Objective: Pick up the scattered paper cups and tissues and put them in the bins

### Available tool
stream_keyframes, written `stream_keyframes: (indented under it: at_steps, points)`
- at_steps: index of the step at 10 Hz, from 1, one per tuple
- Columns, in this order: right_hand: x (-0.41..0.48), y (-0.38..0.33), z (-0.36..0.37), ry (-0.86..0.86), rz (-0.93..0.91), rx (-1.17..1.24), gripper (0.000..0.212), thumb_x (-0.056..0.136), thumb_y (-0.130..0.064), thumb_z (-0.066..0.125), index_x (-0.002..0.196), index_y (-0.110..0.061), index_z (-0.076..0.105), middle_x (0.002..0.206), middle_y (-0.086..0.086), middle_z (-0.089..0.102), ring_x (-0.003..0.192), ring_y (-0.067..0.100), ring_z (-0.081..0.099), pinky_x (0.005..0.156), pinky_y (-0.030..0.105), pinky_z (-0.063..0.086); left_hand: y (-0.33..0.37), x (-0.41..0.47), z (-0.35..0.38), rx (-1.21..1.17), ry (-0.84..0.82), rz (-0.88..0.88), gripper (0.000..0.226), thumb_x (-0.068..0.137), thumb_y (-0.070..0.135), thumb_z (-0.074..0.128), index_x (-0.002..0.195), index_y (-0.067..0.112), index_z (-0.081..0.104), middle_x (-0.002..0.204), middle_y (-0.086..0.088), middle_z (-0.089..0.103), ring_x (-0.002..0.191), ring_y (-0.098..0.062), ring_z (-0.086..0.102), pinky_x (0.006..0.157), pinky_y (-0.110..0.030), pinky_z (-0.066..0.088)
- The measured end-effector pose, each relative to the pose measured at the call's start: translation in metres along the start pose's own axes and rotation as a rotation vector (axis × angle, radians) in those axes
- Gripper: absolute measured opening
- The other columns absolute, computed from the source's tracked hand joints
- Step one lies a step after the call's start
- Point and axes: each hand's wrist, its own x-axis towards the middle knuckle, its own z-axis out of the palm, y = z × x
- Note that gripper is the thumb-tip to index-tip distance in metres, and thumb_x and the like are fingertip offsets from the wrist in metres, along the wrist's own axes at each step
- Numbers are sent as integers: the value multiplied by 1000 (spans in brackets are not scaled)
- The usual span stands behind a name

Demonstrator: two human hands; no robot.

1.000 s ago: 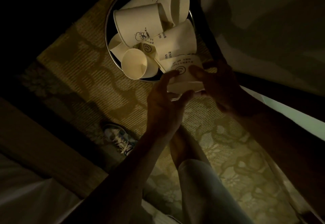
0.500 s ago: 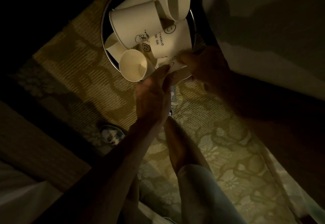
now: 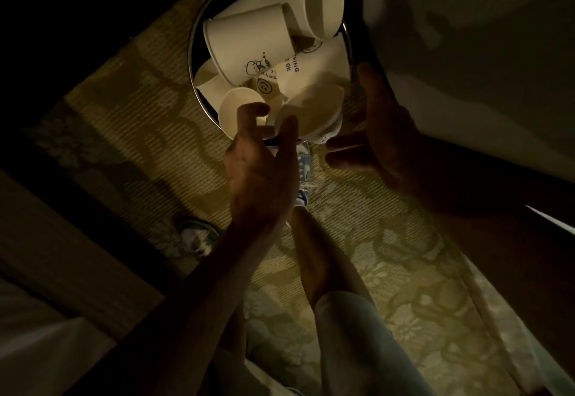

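Paper cups [image 3: 249,44] pile past the rim of the bin [image 3: 190,59]. One cup [image 3: 314,109] leans over the near edge. The left hand [image 3: 258,171] and right hand [image 3: 379,146] hang beside it, fingers loose, holding nothing.

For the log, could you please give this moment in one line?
left hand: open; right hand: open; nearest cup: in bin, near rim

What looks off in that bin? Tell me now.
The bin is overfull: loose paper cups lie tipped every way instead of nested. The top cup juts past the far rim, and the nearest cup lies sideways overhanging the near rim, likely to fall.
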Motion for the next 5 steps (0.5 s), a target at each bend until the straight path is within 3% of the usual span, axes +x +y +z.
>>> stream_keyframes:
  at_steps: [1,2,3,4,5]
  points:
    - [-1,9,-4,33,13,13,31,95,-64,38,86,-38,52,84,-3,62,70,20,73,49,32,57,-2,-2,-6,-50,-11,-81,37,97,42,56,125,19,49,124,-5,59,101,-40,65,83,-58,54]
    - [-6,16,-8,-27,57,38,31,99,-50,40,96,-23,54,82,3,65,59,16,71,50,32,60,-1,-1,-8,-61,-27,-92,26,97,43,54,115,25,50,119,-1,60,101,-34,66,80,-53,57]
    - [-11,18,-9,11,126,-16,36,103,-38,42,88,-9,56,87,16,65,58,24,65,46,24,55,-5,2,-12,9,-16,22,11,100,35,54,96,26,52,81,15,62,73,3,66,69,-20,55]
    - [-21,26,-7,140,-236,-581,38,103,-31,43,113,2,60,104,17,62,85,23,56,70,20,40,-2,3,-30,198,-69,150,19,100,36,53,92,21,60,68,16,54,56,11,51,60,-11,42]
    - [-47,22,-7,245,-493,-757,37,96,-38,57,107,-3,61,102,11,66,92,24,60,73,27,39,3,7,-61,393,-158,261,20,95,44,58,89,24,57,73,5,61,63,-10,58,59,-21,40]
